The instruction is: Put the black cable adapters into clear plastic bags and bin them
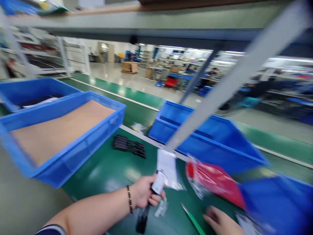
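Observation:
My left hand (146, 195) is closed around a slim black object with a white label (158, 182), held just above the green table (110, 169). A beaded bracelet sits on that wrist. My right hand (221, 222) rests low on the table at the bottom right, blurred by motion, next to a green pen-like tool (193, 220) and below a red packet in clear plastic (215, 184). White paper in a clear bag (168, 168) lies just beyond my left hand.
A blue crate with a cardboard sheet (61, 137) stands at the left, another blue crate (31, 93) behind it. A blue bin (207, 140) sits at the centre right and a blurred one (281, 202) at the bottom right. Black parts (129, 147) lie mid-table. A grey frame bar (232, 78) slants overhead.

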Demonstrator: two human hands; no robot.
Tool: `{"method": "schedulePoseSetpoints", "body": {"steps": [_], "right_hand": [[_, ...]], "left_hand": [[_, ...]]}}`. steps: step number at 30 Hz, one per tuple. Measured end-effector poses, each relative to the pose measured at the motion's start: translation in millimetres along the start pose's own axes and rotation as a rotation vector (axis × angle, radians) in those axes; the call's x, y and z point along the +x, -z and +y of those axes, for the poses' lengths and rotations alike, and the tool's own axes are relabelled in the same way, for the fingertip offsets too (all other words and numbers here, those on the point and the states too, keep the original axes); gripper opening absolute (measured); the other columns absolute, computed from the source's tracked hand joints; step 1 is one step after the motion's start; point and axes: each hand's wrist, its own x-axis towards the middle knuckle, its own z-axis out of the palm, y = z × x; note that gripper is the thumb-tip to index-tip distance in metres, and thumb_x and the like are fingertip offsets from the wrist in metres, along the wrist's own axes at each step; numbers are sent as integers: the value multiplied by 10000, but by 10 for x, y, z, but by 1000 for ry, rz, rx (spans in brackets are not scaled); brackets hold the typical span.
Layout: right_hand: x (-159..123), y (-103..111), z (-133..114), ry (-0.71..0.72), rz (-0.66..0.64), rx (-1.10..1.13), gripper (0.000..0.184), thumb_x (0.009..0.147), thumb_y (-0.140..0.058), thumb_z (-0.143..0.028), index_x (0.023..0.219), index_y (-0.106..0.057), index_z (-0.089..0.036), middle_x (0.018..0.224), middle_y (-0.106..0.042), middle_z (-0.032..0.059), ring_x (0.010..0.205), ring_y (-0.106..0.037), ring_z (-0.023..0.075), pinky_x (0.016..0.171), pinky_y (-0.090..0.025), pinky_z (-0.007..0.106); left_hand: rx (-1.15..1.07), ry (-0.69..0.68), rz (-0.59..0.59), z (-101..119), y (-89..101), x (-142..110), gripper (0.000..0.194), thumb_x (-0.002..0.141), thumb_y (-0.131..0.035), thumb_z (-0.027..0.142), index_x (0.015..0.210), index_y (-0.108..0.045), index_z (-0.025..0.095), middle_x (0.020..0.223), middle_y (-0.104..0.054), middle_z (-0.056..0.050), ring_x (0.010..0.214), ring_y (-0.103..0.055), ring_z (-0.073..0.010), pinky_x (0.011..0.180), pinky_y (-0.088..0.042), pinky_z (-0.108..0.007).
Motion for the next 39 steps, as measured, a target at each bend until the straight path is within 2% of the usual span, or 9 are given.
{"method": "schedulePoseSetpoints", "body": {"steps": [1,2,5,9,12,17,23,29,39], "right_hand": [[-21,51,83,-22,-50,-36,196,585,-700,-273,499,-527,-241,535,-546,-12,501,-541,150,454,-385,258],[-29,89,143,8,-141,-89,162,631,-643,-292,533,-532,-229,544,-551,-13,503,-534,149,481,-382,265],[-19,158,193,-33,-159,-171,120,679,-555,-318,662,-548,-199,658,-586,4,592,-542,148,528,-351,244],[-82,161,29,30,-260,-130,177,647,-600,-349,720,-550,-195,706,-572,-10,622,-515,129,541,-319,216],[-122,57,-132,123,-295,-136,159,609,-639,-285,692,-537,-196,710,-553,-21,642,-495,122,551,-298,208],[-72,-59,-306,167,-222,-74,35,710,-518,-218,727,-506,-190,651,-517,-24,612,-474,123,550,-297,213],[-152,-64,-705,219,-44,228,235,883,-277,-242,1009,-470,-199,729,-555,-2,645,-517,126,600,-367,222],[-229,-245,-1103,346,91,52,270,892,-275,-230,882,-540,-183,759,-567,39,687,-522,138,614,-364,220],[-189,-411,-1075,325,174,-150,316,914,-290,-296,735,-525,-184,669,-538,25,623,-493,125,583,-306,225]], "left_hand": [[2,-2,-7,36,-14,-8,422,838,-304,483,831,-525,124,607,-468,-32,344,-201,-44,356,-57,-175],[6,-3,-15,68,-23,0,416,831,-336,493,850,-523,121,610,-458,-21,352,-203,-36,358,-53,-169],[52,-20,-9,121,-46,43,426,807,-386,538,889,-513,139,616,-450,-2,365,-193,-22,361,-57,-159],[126,-49,33,114,-100,40,420,808,-392,543,915,-505,154,625,-467,-3,373,-198,-22,359,-75,-159],[175,-69,63,101,-136,34,424,810,-391,543,944,-501,156,625,-474,-4,379,-207,-26,361,-91,-163],[207,-135,62,78,-141,52,411,811,-411,527,980,-494,162,672,-487,-8,404,-250,-33,372,-132,-170],[228,-152,65,42,-156,40,425,814,-399,534,989,-492,159,669,-483,-7,411,-266,-34,378,-141,-169],[268,-166,54,-2,-177,33,419,818,-384,536,893,-497,139,652,-499,-18,401,-269,-30,373,-138,-163],[290,-213,57,-49,-132,51,366,825,-396,506,882,-474,153,675,-512,-20,410,-300,-30,379,-164,-159]]}}
